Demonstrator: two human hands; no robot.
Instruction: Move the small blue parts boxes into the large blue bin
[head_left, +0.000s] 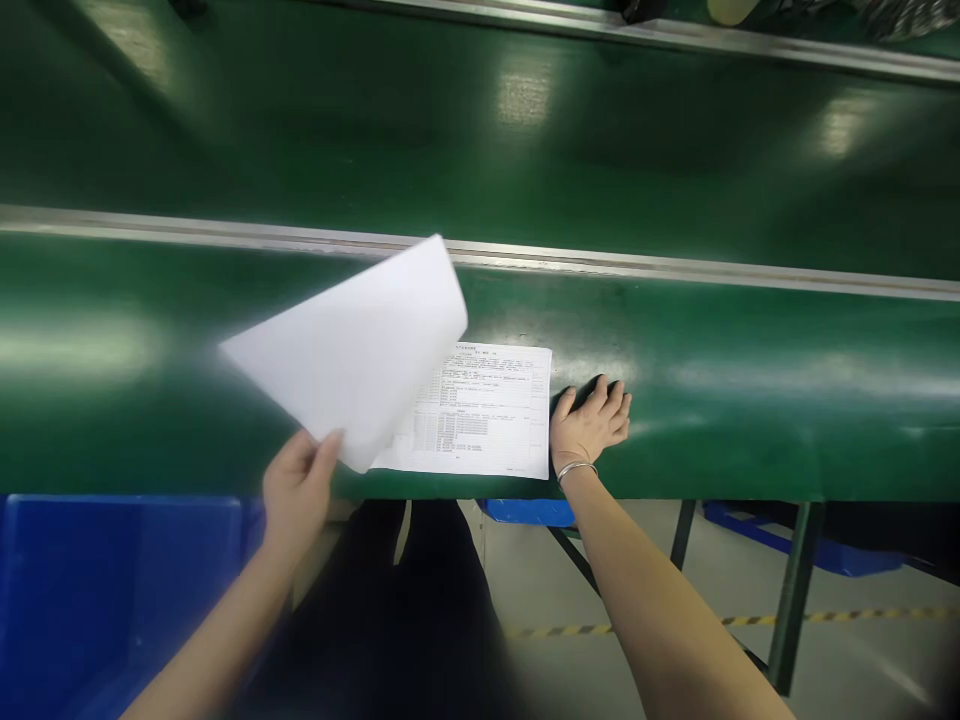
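Partly hidden printed sheet point(487, 410), blank sheet point(360, 350) pinched by left hand point(296, 490), right hand point(589, 425) flat, open.

You have two sheets here. The blank sheet point(356, 350) is white, lifted off the belt and tilted, its near corner pinched in your left hand point(296, 490); its top edge curls slightly and it covers the left part of the sheet below. The printed sheet point(487, 415) lies flat on the green belt, near its front edge, dense with small text and tables. Your right hand point(589, 425) rests flat just beside its right edge.
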